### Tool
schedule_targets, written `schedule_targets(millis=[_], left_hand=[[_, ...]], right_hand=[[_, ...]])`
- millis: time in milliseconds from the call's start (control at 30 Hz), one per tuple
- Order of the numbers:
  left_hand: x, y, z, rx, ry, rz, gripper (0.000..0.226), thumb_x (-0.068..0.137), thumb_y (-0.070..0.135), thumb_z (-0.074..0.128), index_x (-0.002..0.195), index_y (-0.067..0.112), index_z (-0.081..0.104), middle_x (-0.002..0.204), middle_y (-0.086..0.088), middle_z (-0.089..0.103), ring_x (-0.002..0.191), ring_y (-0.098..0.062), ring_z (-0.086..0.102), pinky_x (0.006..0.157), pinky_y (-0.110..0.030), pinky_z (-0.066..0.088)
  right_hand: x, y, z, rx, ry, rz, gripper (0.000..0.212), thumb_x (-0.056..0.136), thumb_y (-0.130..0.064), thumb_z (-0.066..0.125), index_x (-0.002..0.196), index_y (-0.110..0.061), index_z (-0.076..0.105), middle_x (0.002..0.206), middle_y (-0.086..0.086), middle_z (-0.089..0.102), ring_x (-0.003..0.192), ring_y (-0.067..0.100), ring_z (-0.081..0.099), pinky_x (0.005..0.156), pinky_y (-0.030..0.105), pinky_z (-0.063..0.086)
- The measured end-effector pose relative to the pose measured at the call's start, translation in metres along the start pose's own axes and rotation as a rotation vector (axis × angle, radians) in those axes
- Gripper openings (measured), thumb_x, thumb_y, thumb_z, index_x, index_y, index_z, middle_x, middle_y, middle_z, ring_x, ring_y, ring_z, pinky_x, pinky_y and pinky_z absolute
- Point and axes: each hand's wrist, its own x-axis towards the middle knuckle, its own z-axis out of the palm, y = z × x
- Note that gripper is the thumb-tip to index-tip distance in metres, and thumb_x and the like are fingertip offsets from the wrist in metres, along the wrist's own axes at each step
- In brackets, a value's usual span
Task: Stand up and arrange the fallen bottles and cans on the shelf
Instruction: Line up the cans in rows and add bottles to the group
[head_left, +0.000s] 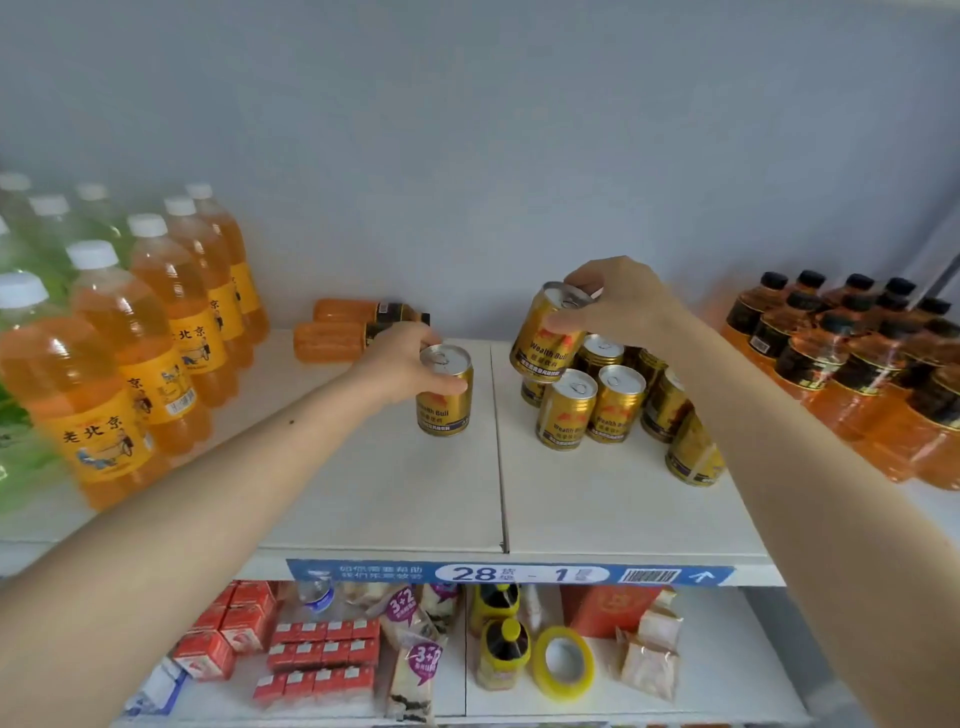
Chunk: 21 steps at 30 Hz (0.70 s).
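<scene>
My left hand (402, 366) grips a gold can (443, 402) by its top; the can stands upright on the white shelf (395, 499), left of centre. My right hand (618, 304) holds a second gold can (545, 340) tilted in the air, above a cluster of several upright gold cans (592, 408). Two orange bottles with black labels (343, 327) lie on their sides at the back of the shelf, behind my left hand.
Upright orange soda bottles with white caps (150, 322) and green bottles (31, 249) fill the left side. Black-capped orange bottles (852, 364) stand at the right. A lower shelf holds red cartons (311, 654), snack packs and a yellow tape roll (563, 662).
</scene>
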Motion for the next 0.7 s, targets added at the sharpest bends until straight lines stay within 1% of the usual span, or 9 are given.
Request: schedule_targets(millis=[67, 100, 167, 233, 367, 433, 500, 567, 700], left_hand=[[-0.011, 0.014, 0.012, 0.015, -0.008, 0.012, 0.074, 0.059, 0.040, 0.086, 0.122, 0.013, 0.057, 0.116, 0.000, 0.058, 0.104, -0.020, 0.057, 0.086, -0.040, 0.051], [-0.015, 0.020, 0.017, 0.014, -0.013, 0.021, 0.075, 0.058, 0.041, 0.086, 0.122, 0.014, 0.057, 0.117, 0.000, 0.058, 0.105, -0.020, 0.056, 0.086, -0.040, 0.051], [-0.025, 0.033, 0.031, 0.012, -0.033, 0.040, 0.073, 0.057, 0.043, 0.086, 0.119, 0.015, 0.058, 0.114, 0.000, 0.060, 0.101, -0.019, 0.057, 0.081, -0.037, 0.051], [-0.033, 0.044, 0.044, 0.015, -0.055, 0.055, 0.071, 0.057, 0.044, 0.085, 0.117, 0.017, 0.058, 0.111, 0.002, 0.060, 0.098, -0.017, 0.057, 0.076, -0.033, 0.050], [-0.044, 0.067, 0.070, 0.027, -0.070, 0.059, 0.066, 0.056, 0.045, 0.085, 0.110, 0.021, 0.058, 0.108, 0.004, 0.058, 0.096, -0.017, 0.056, 0.080, -0.038, 0.052], [-0.048, 0.076, 0.083, 0.032, -0.068, 0.052, 0.063, 0.056, 0.045, 0.085, 0.107, 0.023, 0.057, 0.107, 0.003, 0.059, 0.095, -0.017, 0.057, 0.080, -0.039, 0.052], [-0.051, 0.085, 0.094, 0.034, -0.061, 0.039, 0.066, 0.056, 0.046, 0.085, 0.111, 0.022, 0.057, 0.109, 0.003, 0.060, 0.097, -0.018, 0.058, 0.082, -0.041, 0.053], [-0.053, 0.093, 0.103, 0.053, -0.042, 0.028, 0.067, 0.057, 0.047, 0.084, 0.113, 0.021, 0.056, 0.111, 0.002, 0.060, 0.098, -0.019, 0.058, 0.082, -0.042, 0.053], [-0.053, 0.106, 0.122, 0.122, -0.009, 0.001, 0.070, 0.058, 0.049, 0.083, 0.116, 0.022, 0.055, 0.114, 0.002, 0.061, 0.100, -0.019, 0.059, 0.083, -0.043, 0.052]], right_hand=[[-0.021, 0.005, -0.009, -0.026, -0.003, 0.014, 0.043, 0.068, -0.042, 0.077, 0.104, -0.020, 0.068, 0.097, -0.003, 0.067, 0.077, 0.006, 0.057, 0.062, 0.021, 0.043], [-0.031, 0.008, -0.013, -0.046, -0.014, 0.024, 0.046, 0.067, -0.043, 0.078, 0.105, -0.019, 0.068, 0.098, -0.004, 0.067, 0.079, 0.008, 0.058, 0.063, 0.022, 0.044], [-0.050, 0.016, -0.019, -0.094, -0.034, 0.045, 0.051, 0.065, -0.045, 0.077, 0.104, -0.014, 0.069, 0.101, 0.001, 0.069, 0.087, 0.019, 0.062, 0.072, 0.033, 0.052], [-0.065, 0.027, -0.023, -0.147, -0.049, 0.049, 0.054, 0.066, -0.046, 0.077, 0.104, -0.008, 0.069, 0.103, 0.008, 0.071, 0.093, 0.026, 0.064, 0.082, 0.044, 0.053], [-0.083, 0.054, -0.026, -0.169, -0.060, 0.083, 0.058, 0.064, -0.047, 0.078, 0.108, -0.010, 0.068, 0.106, 0.006, 0.070, 0.095, 0.024, 0.063, 0.079, 0.040, 0.052], [-0.086, 0.069, -0.024, -0.183, -0.072, 0.071, 0.050, 0.061, -0.047, 0.077, 0.096, -0.012, 0.069, 0.096, 0.009, 0.071, 0.085, 0.022, 0.065, 0.075, 0.042, 0.054], [-0.088, 0.082, -0.020, -0.215, -0.099, 0.060, 0.044, 0.060, -0.051, 0.075, 0.089, -0.019, 0.067, 0.089, 0.004, 0.070, 0.076, 0.016, 0.063, 0.069, 0.040, 0.054], [-0.087, 0.096, -0.015, -0.245, -0.119, 0.051, 0.051, 0.058, -0.056, 0.072, 0.095, -0.022, 0.064, 0.091, 0.000, 0.069, 0.076, 0.015, 0.061, 0.071, 0.040, 0.056], [-0.085, 0.121, -0.005, -0.258, -0.166, 0.063, 0.073, 0.057, -0.061, 0.071, 0.120, -0.026, 0.054, 0.107, -0.002, 0.066, 0.092, 0.019, 0.060, 0.077, 0.038, 0.053]])
